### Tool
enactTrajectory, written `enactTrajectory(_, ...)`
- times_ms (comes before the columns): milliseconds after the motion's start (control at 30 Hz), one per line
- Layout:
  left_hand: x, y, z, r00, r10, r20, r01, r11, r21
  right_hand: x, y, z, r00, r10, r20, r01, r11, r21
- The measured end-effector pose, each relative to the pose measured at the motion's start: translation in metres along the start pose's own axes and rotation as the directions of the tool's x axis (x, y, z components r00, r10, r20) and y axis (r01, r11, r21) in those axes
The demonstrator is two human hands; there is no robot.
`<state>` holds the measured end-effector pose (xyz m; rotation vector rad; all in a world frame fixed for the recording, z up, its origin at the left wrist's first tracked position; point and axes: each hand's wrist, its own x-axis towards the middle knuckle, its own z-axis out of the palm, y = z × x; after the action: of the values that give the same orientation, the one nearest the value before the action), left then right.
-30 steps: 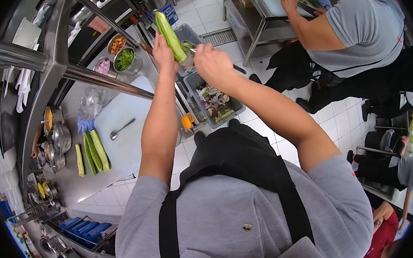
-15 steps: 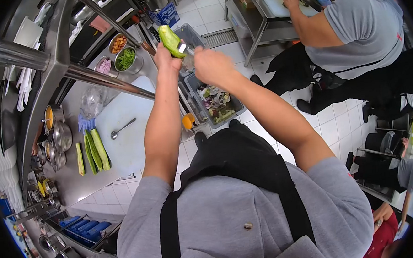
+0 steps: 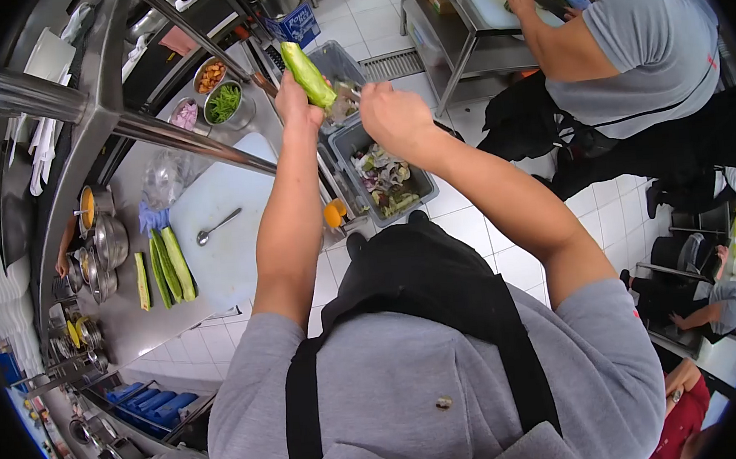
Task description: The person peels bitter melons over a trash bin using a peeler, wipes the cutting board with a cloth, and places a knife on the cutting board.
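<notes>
My left hand [image 3: 294,101] is wrapped round a pale green, partly peeled vegetable [image 3: 307,73], cucumber-like, held up and tilted over the grey bins. Whether it is cucumber or zucchini I cannot tell. My right hand [image 3: 394,115] is closed on a slim metal tool [image 3: 354,97], its end just right of the vegetable's lower part; its kind is unclear, as the fist hides the handle. Below the hands is a grey bin [image 3: 430,189] holding peelings and scraps [image 3: 383,174]. Behind it stands another grey bin [image 3: 341,63], partly covered by my hands.
Left lies a white cutting board [image 3: 232,258] with a spoon [image 3: 218,228] and long green vegetable pieces [image 3: 171,264] beside it. Bowls of chopped green vegetables [image 3: 223,104] stand behind. A steel rail [image 3: 195,143] crosses above the counter. A co-worker [image 3: 629,58] works at a table on the right.
My right hand has moved right and slightly down, drawing the metal tool away from the vegetable's face. The left hand still grips the vegetable, turned slightly.
</notes>
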<state>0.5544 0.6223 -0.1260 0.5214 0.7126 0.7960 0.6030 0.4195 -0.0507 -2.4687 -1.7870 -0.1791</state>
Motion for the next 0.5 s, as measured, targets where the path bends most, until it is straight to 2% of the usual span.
enactTrajectory(67, -0.005, -0.001, 0.006, 0.998, 0.055, -0.031, -0.055, 0.998, 0.022, 0.005, -0.005, -0.001, 0.992, -0.002, -0.125, -0.002, 0.999, -0.032)
enactTrajectory(133, -0.006, 0.001, 0.007, 0.996, -0.011, -0.084, 0.013, 1.0, 0.028, -0.005, -0.01, 0.013, 0.995, -0.016, -0.102, 0.012, 0.999, -0.04)
enactTrajectory(267, 0.002, 0.002, -0.004, 0.998, -0.017, -0.054, 0.019, 0.999, 0.047, -0.01, 0.002, 0.003, 0.999, 0.011, -0.037, -0.011, 1.0, -0.013)
enactTrajectory(333, -0.001, 0.0, -0.002, 0.996, 0.09, -0.005, -0.089, 0.992, 0.085, -0.002, -0.006, 0.008, 0.997, 0.014, -0.069, -0.016, 0.999, -0.034)
enactTrajectory(367, -0.002, -0.002, 0.0, 0.996, 0.09, -0.005, -0.089, 0.992, 0.084, 0.0, -0.01, 0.012, 0.994, 0.013, -0.107, -0.019, 0.998, -0.052)
enactTrajectory(400, -0.006, -0.002, 0.006, 0.992, 0.096, -0.088, -0.085, 0.99, 0.117, -0.006, -0.012, 0.018, 0.994, 0.013, -0.11, -0.019, 0.999, -0.051)
enactTrajectory(433, -0.006, -0.001, 0.008, 0.98, 0.105, -0.17, -0.079, 0.986, 0.15, -0.016, -0.014, 0.024, 0.999, 0.0, -0.043, -0.002, 0.999, -0.047)
enactTrajectory(467, -0.005, 0.003, 0.009, 0.98, 0.111, -0.167, -0.087, 0.985, 0.148, -0.021, -0.012, 0.03, 1.0, -0.017, 0.022, 0.018, 0.999, -0.046)
enactTrajectory(500, 0.001, 0.003, 0.006, 0.97, 0.083, -0.23, -0.063, 0.994, 0.092, -0.023, -0.009, 0.034, 1.0, -0.018, 0.019, 0.019, 0.999, -0.046)
